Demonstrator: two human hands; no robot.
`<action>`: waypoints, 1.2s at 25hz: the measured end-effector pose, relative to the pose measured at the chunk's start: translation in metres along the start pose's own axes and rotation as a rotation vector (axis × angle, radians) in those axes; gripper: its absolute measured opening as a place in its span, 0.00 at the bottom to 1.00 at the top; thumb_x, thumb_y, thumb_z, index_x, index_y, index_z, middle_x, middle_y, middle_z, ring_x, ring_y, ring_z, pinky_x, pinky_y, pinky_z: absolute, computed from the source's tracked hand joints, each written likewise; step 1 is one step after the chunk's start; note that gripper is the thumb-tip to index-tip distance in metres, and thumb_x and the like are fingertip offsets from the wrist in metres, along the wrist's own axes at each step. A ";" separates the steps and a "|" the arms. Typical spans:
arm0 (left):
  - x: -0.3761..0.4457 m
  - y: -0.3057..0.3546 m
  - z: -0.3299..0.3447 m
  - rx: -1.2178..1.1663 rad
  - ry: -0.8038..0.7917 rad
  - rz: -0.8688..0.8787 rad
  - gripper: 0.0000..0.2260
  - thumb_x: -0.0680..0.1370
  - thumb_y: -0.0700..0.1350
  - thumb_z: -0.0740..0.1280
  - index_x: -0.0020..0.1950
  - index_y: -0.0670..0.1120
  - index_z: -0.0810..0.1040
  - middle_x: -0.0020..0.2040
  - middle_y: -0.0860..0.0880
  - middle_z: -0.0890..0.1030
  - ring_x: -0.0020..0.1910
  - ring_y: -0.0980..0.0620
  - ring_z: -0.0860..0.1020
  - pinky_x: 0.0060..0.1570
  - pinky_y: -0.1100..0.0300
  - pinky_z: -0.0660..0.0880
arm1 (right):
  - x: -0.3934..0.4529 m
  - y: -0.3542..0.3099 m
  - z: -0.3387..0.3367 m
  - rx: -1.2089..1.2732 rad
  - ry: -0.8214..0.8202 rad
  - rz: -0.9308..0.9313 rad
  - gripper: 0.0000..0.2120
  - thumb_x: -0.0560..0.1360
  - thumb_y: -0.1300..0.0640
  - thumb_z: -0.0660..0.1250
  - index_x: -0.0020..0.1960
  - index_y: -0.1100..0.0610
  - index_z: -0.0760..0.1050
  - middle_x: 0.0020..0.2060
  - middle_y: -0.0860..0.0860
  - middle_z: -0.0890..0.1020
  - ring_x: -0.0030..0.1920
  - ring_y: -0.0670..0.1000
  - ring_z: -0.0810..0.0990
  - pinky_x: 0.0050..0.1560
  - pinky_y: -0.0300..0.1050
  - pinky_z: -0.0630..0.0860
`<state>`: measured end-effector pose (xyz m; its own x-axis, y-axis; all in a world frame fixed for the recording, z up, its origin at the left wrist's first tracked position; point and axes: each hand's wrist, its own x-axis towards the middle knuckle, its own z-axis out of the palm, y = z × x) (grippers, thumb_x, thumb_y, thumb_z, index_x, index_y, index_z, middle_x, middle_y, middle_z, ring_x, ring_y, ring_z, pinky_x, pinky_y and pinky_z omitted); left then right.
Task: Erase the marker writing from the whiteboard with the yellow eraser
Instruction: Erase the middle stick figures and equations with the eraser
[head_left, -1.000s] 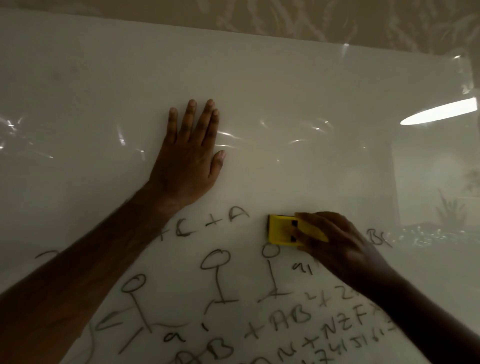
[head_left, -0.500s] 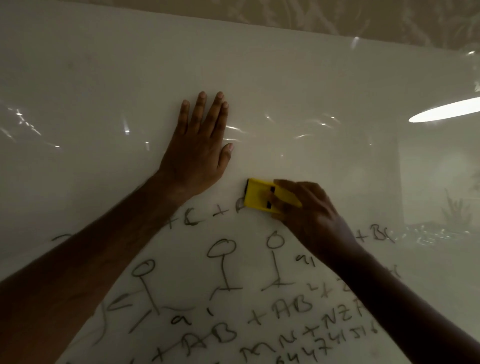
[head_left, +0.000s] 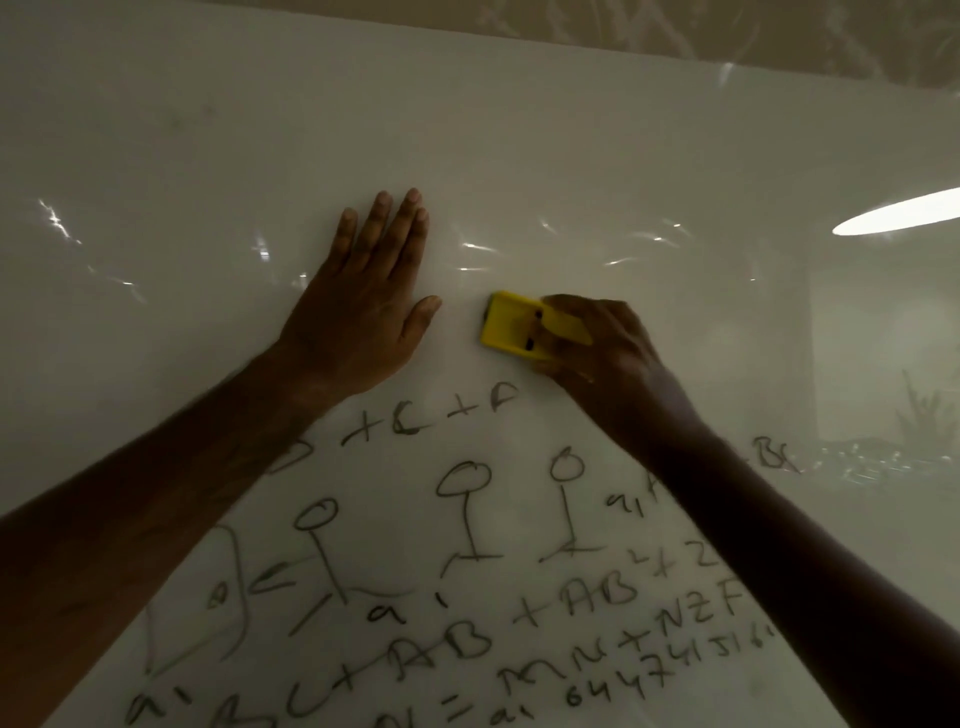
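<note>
A glossy whiteboard (head_left: 571, 156) fills the view. Dark marker writing (head_left: 467, 597), made of letters, numbers and stick figures, covers its lower half. My left hand (head_left: 363, 312) lies flat on the bare board above the writing, fingers together and pointing up. My right hand (head_left: 597, 353) grips a yellow eraser (head_left: 511, 327) and presses it on the board just right of my left thumb, above the top line "+C+A" (head_left: 431, 415). My right fingers cover the eraser's right end.
The board's top edge (head_left: 571, 49) meets a patterned wall above. A bright lamp reflection (head_left: 898, 213) shines at the right, and the letters "BC" (head_left: 774, 457) show beside my right forearm. The upper half of the board carries no writing.
My right hand has carried the eraser up and to the left, from the top line of writing to the bare board beside my left thumb. My left hand stays flat on the board.
</note>
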<state>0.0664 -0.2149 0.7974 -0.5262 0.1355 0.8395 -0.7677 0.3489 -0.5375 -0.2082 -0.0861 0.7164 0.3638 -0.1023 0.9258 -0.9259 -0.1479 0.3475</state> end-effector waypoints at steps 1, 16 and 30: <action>-0.003 -0.005 -0.001 0.001 -0.002 -0.016 0.35 0.88 0.58 0.49 0.88 0.36 0.51 0.88 0.36 0.52 0.87 0.34 0.53 0.86 0.37 0.49 | 0.000 -0.010 0.006 0.000 0.000 -0.032 0.15 0.83 0.51 0.67 0.66 0.54 0.83 0.71 0.57 0.77 0.65 0.64 0.76 0.63 0.61 0.78; -0.038 -0.045 -0.010 -0.028 -0.005 -0.116 0.36 0.86 0.56 0.51 0.88 0.35 0.49 0.88 0.35 0.51 0.87 0.31 0.52 0.85 0.36 0.48 | 0.011 -0.009 0.003 0.013 0.029 0.025 0.15 0.82 0.51 0.69 0.64 0.55 0.84 0.71 0.56 0.78 0.64 0.64 0.77 0.63 0.63 0.78; -0.085 -0.093 -0.024 -0.050 0.027 -0.208 0.33 0.87 0.52 0.51 0.87 0.34 0.52 0.87 0.33 0.53 0.86 0.30 0.54 0.84 0.34 0.48 | -0.011 -0.016 -0.005 -0.088 -0.033 0.027 0.15 0.83 0.49 0.66 0.62 0.55 0.85 0.72 0.56 0.78 0.64 0.64 0.76 0.58 0.64 0.79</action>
<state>0.1909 -0.2364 0.7779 -0.3476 0.0799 0.9342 -0.8393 0.4176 -0.3480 -0.1980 -0.0773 0.7016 0.3407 -0.1376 0.9300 -0.9401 -0.0581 0.3358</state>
